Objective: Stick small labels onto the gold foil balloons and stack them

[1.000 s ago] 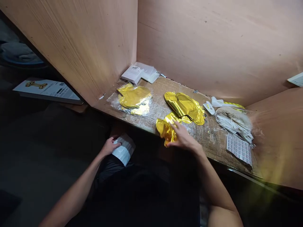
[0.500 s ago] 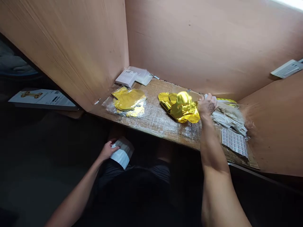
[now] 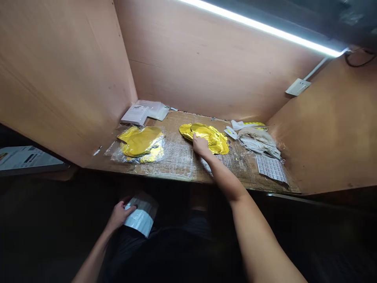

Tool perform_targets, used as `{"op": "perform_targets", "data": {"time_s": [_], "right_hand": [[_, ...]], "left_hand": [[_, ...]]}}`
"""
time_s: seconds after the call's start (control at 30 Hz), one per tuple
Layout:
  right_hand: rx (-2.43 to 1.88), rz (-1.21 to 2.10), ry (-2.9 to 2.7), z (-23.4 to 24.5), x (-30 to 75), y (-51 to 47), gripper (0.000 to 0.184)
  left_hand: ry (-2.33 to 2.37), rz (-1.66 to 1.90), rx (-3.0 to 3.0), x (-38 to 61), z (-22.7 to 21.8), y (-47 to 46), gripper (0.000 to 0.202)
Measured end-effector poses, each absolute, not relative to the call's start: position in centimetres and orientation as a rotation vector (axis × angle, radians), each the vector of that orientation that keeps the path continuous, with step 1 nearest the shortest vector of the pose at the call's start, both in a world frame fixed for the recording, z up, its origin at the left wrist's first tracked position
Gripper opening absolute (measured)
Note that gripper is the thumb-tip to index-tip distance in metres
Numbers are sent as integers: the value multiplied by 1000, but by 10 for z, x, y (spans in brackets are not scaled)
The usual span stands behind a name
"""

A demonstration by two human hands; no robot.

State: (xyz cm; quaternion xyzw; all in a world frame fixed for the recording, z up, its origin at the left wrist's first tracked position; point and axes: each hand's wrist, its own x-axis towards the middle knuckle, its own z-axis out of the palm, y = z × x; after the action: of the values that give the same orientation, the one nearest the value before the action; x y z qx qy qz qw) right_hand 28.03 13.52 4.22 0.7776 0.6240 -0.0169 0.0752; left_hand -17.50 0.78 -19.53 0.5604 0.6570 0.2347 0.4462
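Down by my lap, my left hand [image 3: 120, 214] grips a flat, whitish plastic packet [image 3: 140, 220], thumb on top. My right hand [image 3: 200, 145] reaches onto the bench, its fingers curled at the near edge of a pile of shiny gold foil balloons [image 3: 213, 137]; the fingertips are partly hidden against the foil. Left of this pile lie more flat gold foil balloons in a clear plastic bag [image 3: 141, 143]. To its right are a small white piece with a label [image 3: 231, 132] and a bundle of thin white sticks or straws [image 3: 259, 142].
White cards and clear sleeves [image 3: 144, 112] are stacked in the back left corner. A sheet of small printed labels [image 3: 271, 169] lies at the right front. Wooden panels [image 3: 188, 74] enclose the bench on three sides. A socket [image 3: 298, 87] is on the wall beneath a light strip [image 3: 265, 27].
My right hand has moved left from beside the white sticks to the near side of the gold pile. The foil lies flatter now. My left hand still holds the packet. The view has shifted.
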Motion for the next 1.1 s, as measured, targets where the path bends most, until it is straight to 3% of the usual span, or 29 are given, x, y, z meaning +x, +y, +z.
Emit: {"op": "perform_targets", "data": {"time_s": [0.13, 0.43, 0.6, 0.67, 0.73, 0.8, 0.87, 1.0, 1.03, 1.1], "right_hand": [[2277, 34, 1956, 51, 273, 168, 44], [2090, 116, 2217, 58, 220, 254, 47], [2098, 143, 2391, 59, 190, 249, 63], [1928, -62, 2781, 52, 174, 213, 72], [1536, -606, 3107, 43, 158, 159, 72], [1151, -1193, 3066, 33, 148, 99, 84], [1112, -1587, 2901, 26, 145, 44, 84], [1668, -2175, 2479, 20, 173, -23, 41], [1953, -2173, 2447, 21, 189, -34, 39], [2704, -1830, 2410, 25, 229, -58, 37]], "left_hand": [[1573, 682, 1337, -167, -196, -5, 38], [1539, 799, 1260, -181, -187, -9, 39], [1427, 823, 1216, -176, -153, -17, 66], [1284, 817, 1242, -167, -124, -21, 72], [1148, 833, 1226, -156, -90, -20, 74], [1027, 868, 1208, -144, -58, -12, 74], [938, 902, 1193, -133, -32, -4, 76], [948, 826, 1270, -114, -8, 2, 71], [981, 781, 1317, -111, -8, 1, 67], [1023, 726, 1377, -104, -16, 3, 65]]}}
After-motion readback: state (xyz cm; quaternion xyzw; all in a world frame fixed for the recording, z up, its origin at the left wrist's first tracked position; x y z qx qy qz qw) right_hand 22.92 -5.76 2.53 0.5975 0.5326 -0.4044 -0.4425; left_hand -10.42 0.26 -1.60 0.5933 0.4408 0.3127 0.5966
